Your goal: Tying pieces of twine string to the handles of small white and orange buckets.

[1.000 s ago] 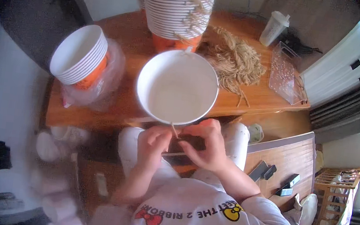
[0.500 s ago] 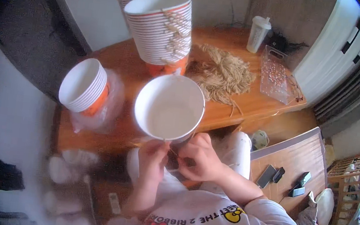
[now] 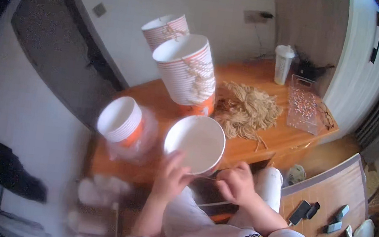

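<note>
A paper bucket (image 3: 198,143), white inside, stands tilted toward me at the table's near edge. My left hand (image 3: 171,180) grips its near left side, fingers blurred over the rim and the thumb lower down. To the right of the bucket, my right hand (image 3: 237,185) is closed in a pinch. A thin cord seems to run from it to the bucket's near side; its ends are hidden. Behind the bucket rises a tall stack of nested paper buckets (image 3: 182,77) with cord handles bunched down its side. A heap of tan cords (image 3: 249,109) lies to its right.
Farther back stands another bucket stack (image 3: 165,30). At left, more nested buckets (image 3: 120,119) sit in a clear plastic bag. A lidded cup (image 3: 282,66), a clear tray of small beads (image 3: 302,108) and glasses (image 3: 327,117) lie at right. A phone (image 3: 300,212) rests on a lower board.
The view has shifted, so things sit lower and farther right. My hands, close together before at the bucket's near rim, are now apart: left up its side, right out to the right.
</note>
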`<control>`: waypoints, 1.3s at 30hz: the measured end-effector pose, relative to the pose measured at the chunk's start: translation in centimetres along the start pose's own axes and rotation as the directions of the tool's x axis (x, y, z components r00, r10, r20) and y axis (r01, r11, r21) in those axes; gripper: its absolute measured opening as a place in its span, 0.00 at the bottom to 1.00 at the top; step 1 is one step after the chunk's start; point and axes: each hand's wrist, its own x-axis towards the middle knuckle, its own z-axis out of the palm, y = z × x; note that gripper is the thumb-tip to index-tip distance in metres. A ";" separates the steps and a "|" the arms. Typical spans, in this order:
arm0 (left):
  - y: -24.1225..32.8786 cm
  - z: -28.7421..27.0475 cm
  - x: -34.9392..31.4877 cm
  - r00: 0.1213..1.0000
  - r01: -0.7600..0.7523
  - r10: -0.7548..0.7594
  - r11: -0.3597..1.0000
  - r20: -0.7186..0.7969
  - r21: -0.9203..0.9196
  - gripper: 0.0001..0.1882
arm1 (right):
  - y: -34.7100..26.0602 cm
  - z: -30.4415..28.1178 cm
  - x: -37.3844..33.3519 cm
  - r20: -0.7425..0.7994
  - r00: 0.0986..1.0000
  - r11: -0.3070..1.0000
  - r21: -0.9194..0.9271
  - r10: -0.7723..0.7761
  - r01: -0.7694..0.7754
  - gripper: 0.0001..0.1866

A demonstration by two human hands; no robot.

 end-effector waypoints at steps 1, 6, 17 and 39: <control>0.6 -0.7 0.8 0.999 -0.047 0.047 0.999 0.024 0.016 0.14 | 0.4 -0.7 0.1 -0.039 0.999 0.999 -0.041 0.001 -0.003 0.07; 5.0 -5.9 1.4 0.909 -0.315 0.244 0.934 0.339 0.170 0.07 | 2.4 -3.1 0.3 0.071 0.962 0.963 -0.070 0.263 -0.259 0.16; 10.3 -12.1 6.1 0.501 -0.473 0.310 0.880 0.808 -0.044 0.05 | 7.1 5.3 -7.1 0.678 0.691 -0.026 0.718 0.251 -0.696 0.31; 0.2 -12.0 34.4 0.906 -0.105 -0.107 0.881 0.410 0.462 0.10 | 13.8 14.2 -17.3 0.823 0.440 -0.202 0.529 0.360 -0.824 0.14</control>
